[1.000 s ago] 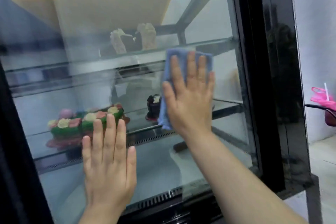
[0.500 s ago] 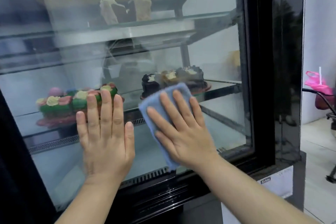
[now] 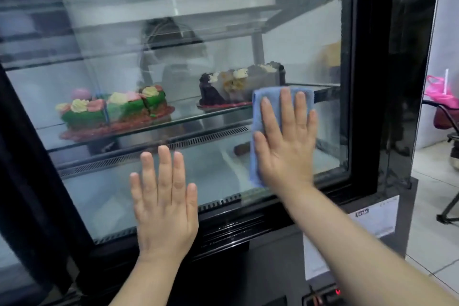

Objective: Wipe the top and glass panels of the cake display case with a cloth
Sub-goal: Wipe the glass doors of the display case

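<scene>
Head view, right hand: right hand [image 3: 285, 140] lies flat, fingers spread, palm pinning the blue cloth [image 3: 257, 117] against the front glass panel [image 3: 223, 171] at about 3 o'clock in the frame, near the black right frame [image 3: 365, 82].
Head view, left hand: left hand [image 3: 165, 202] is open and empty, pressed flat on the same panel at about 6 o'clock, just above the lower edge; apparently bracing.
Head view, cloth: only its top and left edges show beyond the fingers; nothing grips it, palm pressure alone holds it.
Head view, case contents: behind the glass, middle shelf [image 3: 149, 129] carries a green cake with pink and cream flowers [image 3: 111, 109] at 9 o'clock and a dark cake with cream dots [image 3: 238, 87] at centre. Upper shelf holds pale cake pieces, cut off by the frame top.
Risk, cloth: may slip from under the palm and drop, since no fingers curl round it.
Risk, glass: the bare left palm likely leaves prints on the panel, needing another pass.
Risk, coverage: reflections and haze make missed streaks hard to judge.
</scene>
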Motion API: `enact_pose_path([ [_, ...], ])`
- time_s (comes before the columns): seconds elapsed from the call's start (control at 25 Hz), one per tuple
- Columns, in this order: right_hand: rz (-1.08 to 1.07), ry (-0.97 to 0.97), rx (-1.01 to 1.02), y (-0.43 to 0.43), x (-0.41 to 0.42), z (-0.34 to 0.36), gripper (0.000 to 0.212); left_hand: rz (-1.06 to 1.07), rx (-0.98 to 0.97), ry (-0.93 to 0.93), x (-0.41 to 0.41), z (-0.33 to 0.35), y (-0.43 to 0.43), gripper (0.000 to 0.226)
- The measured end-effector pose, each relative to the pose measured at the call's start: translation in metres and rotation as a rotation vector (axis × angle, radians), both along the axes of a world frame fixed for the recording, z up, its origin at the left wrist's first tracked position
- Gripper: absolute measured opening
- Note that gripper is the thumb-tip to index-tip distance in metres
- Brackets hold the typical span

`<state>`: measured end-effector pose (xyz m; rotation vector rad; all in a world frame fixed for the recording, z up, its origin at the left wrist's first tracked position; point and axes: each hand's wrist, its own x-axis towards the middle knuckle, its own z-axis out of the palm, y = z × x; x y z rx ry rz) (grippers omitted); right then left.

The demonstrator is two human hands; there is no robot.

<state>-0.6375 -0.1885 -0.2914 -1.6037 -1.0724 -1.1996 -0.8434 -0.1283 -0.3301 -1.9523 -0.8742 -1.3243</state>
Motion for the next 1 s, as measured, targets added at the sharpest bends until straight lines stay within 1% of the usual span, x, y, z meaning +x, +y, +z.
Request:
enact_pose_path([
  [0.04, 0.008, 0.101, 0.041, 0.009, -0.02, 0.002, 0.053, 0.022, 0.003, 0.001, 0.001, -0.005, 0.002, 0.057],
  [0.08, 0.042, 0.064, 0.032, 0.014, -0.039, -0.002, 0.053, 0.034, 0.01, -0.001, 0.004, -0.005, 0.004, 0.058],
  [0.12, 0.099, -0.063, -0.014, 0.017, -0.05, -0.014, 0.052, 0.041, 0.016, 0.001, 0.005, -0.004, 0.006, 0.058],
  [0.16, 0.135, -0.244, -0.089, 0.013, -0.045, -0.029, 0.051, 0.042, 0.021, 0.005, 0.007, -0.002, 0.007, 0.059],
  [0.2, 0.142, -0.403, -0.156, 0.003, -0.023, -0.039, 0.05, 0.037, 0.018, 0.003, 0.006, -0.002, 0.008, 0.059],
  [0.24, 0.112, -0.486, -0.187, -0.006, 0.009, -0.043, 0.05, 0.026, 0.011, -0.009, 0.004, -0.004, 0.009, 0.059],
  [0.28, 0.085, -0.469, -0.197, -0.016, 0.038, -0.039, 0.049, 0.008, 0.003, -0.028, 0.003, -0.005, 0.007, 0.059],
  [0.32, 0.057, -0.357, -0.148, -0.022, 0.061, -0.03, 0.048, -0.02, 0.001, -0.048, 0.005, -0.003, 0.003, 0.058],
  [0.4, -0.029, 0.042, 0.039, -0.025, 0.076, -0.008, 0.051, -0.078, 0.032, -0.038, 0.026, 0.01, -0.009, 0.056],
  [0.44, -0.038, 0.168, 0.093, -0.021, 0.069, -0.004, 0.052, -0.089, 0.061, 0.007, 0.043, 0.018, -0.016, 0.055],
  [0.48, -0.021, 0.18, 0.084, -0.017, 0.057, -0.008, 0.053, -0.086, 0.09, 0.058, 0.062, 0.025, -0.023, 0.054],
  [0.52, 0.015, 0.076, 0.023, -0.015, 0.05, -0.018, 0.053, -0.07, 0.109, 0.091, 0.078, 0.031, -0.027, 0.054],
  [0.6, 0.052, -0.307, -0.169, -0.027, 0.067, -0.044, 0.052, -0.016, 0.102, 0.1, 0.1, 0.038, -0.029, 0.054],
  [0.64, 0.034, -0.402, -0.233, -0.036, 0.091, -0.046, 0.051, 0.01, 0.089, 0.094, 0.104, 0.037, -0.027, 0.054],
  [0.68, 0.008, -0.365, -0.235, -0.041, 0.107, -0.04, 0.05, 0.033, 0.08, 0.091, 0.106, 0.036, -0.025, 0.054],
  [0.72, -0.014, -0.229, -0.165, -0.042, 0.111, -0.031, 0.05, 0.052, 0.078, 0.088, 0.106, 0.034, -0.024, 0.055],
  [0.8, -0.02, 0.129, 0.018, -0.03, 0.086, -0.012, 0.052, 0.054, 0.095, 0.083, 0.109, 0.034, -0.024, 0.055],
  [0.84, 0.007, 0.176, 0.052, -0.022, 0.065, -0.011, 0.053, 0.044, 0.105, 0.08, 0.111, 0.034, -0.026, 0.055],
  [0.88, 0.041, 0.084, 0.043, -0.016, 0.052, -0.015, 0.053, 0.031, 0.116, 0.082, 0.113, 0.035, -0.027, 0.055],
  [0.96, 0.096, -0.227, -0.08, -0.02, 0.06, -0.016, 0.052, -0.018, 0.113, 0.092, 0.11, 0.037, -0.03, 0.055],
  [1.0, 0.067, -0.258, -0.085, -0.025, 0.075, -0.002, 0.052, -0.07, 0.103, 0.084, 0.105, 0.039, -0.032, 0.054],
])
